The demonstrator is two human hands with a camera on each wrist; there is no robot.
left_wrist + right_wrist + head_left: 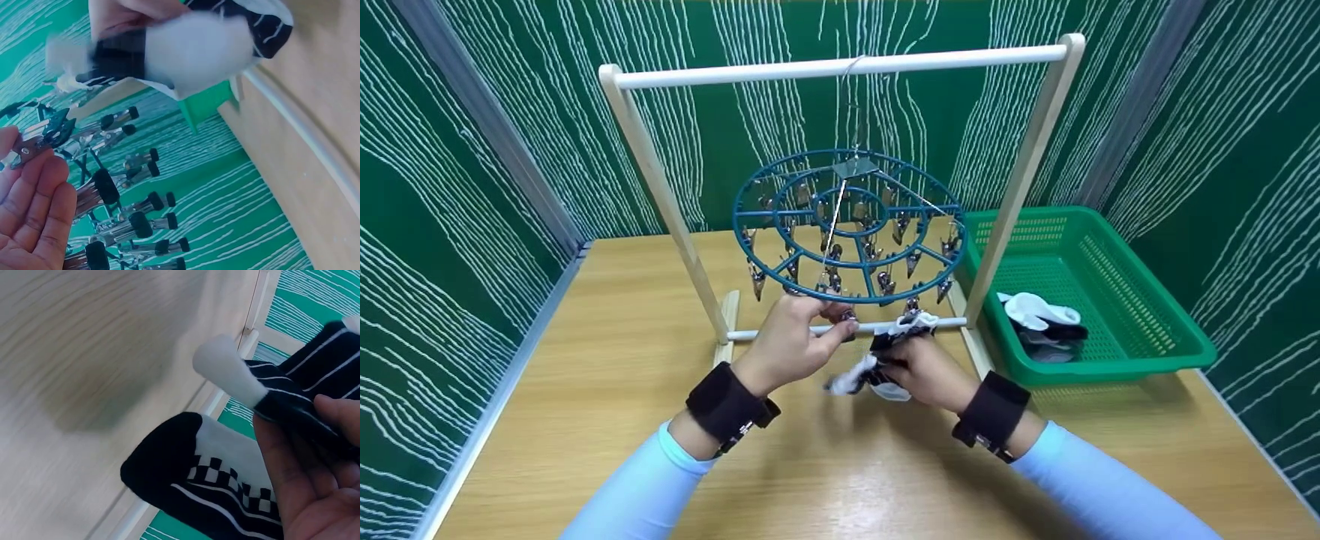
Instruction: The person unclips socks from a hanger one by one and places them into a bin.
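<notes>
A round dark-green hanger point(847, 264) with rings of metal clips hangs from the rack's bar. At its front edge, my left hand point(791, 337) pinches a metal clip point(42, 135) with dark tips between thumb and fingers; nothing shows in the clip's mouth. To its right, my right hand point(926, 367) grips a black sock with white stripes and a white end point(225, 371). A sock with a black toe and checkered band point(225, 478) hangs beside those fingers. White sock fabric point(915, 322) stands right at a front clip point(913, 304), above the right hand.
A wooden rack with a white top bar point(735, 73) stands on the wooden table point(607, 420). Right of it, a green basket point(1147, 292) holds white and black socks point(1042, 322). Green walls with white lines point(420, 247) enclose the table on the left, back and right.
</notes>
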